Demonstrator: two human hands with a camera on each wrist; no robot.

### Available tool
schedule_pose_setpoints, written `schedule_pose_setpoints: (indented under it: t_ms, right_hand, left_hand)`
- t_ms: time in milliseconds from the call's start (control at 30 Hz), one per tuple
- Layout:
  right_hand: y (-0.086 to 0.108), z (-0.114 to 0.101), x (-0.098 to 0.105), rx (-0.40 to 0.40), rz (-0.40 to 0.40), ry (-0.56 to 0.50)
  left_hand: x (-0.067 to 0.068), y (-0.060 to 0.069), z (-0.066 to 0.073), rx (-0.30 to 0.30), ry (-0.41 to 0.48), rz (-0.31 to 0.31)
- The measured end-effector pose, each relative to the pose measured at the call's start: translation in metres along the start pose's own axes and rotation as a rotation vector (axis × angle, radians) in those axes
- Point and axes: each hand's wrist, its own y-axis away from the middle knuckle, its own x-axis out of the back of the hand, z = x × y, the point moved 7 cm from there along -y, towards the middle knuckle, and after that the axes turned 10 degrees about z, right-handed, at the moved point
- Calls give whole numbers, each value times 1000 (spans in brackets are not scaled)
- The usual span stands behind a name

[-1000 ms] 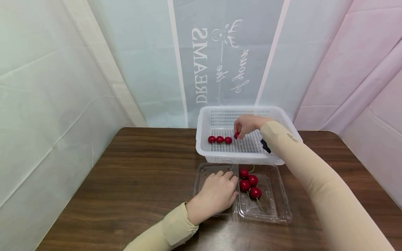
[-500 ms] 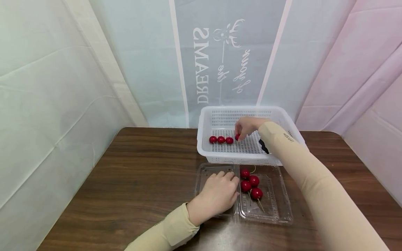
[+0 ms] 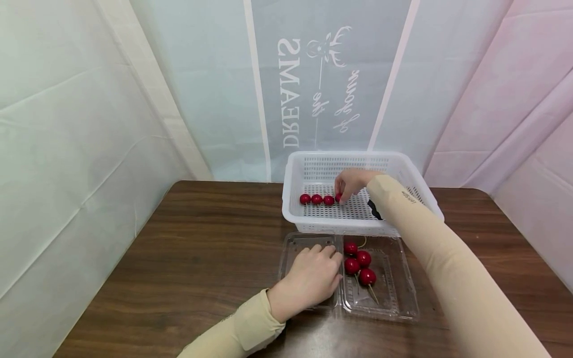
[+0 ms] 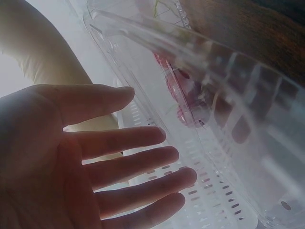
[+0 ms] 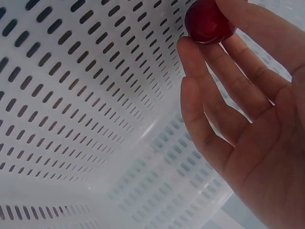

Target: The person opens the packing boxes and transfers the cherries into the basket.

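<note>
One pinched cherry [image 5: 208, 21], basket [image 3: 344, 224] lengthwise left to right

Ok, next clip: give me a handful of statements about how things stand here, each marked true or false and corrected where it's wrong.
1. The right hand has a red cherry in its grip. True.
2. Three cherries lie in a row on the floor of the white basket. True.
3. The clear container is closed. False: it lies open, and four cherries show in one half.
4. The left hand is curled round a cherry. False: its fingers are extended and hold nothing, over the container's other half.
5. The container stands inside the basket. False: it lies on the wooden table, on the person's side of the basket.
</note>
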Motion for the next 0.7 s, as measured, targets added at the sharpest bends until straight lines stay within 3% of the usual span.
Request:
schedule_pose_setpoints:
  t_ms: [700]
  right_hand:
    - [-4, 4, -8, -24, -4, -18]
  left_hand:
    - [-1, 0, 0, 1, 1, 5]
